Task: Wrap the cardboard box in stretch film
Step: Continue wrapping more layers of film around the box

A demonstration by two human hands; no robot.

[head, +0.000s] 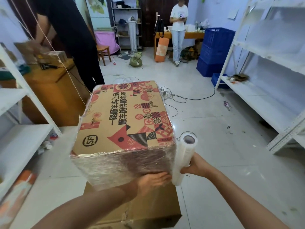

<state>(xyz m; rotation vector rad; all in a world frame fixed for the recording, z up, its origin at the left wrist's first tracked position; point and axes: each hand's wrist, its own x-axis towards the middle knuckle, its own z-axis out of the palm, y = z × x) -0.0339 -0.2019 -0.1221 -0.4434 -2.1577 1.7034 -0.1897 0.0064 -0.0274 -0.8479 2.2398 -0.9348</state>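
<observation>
The cardboard box (125,119) fills mid-frame, its near side already filmed; the left hand (152,180) presses flat on that side; the right hand (192,167) grips the stretch film roll (183,158) at lower right.

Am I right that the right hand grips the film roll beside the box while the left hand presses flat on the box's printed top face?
Not quite. In the head view the left hand presses the film-covered near side of the cardboard box, not its printed top. The right hand does grip the film roll beside the box.
</observation>
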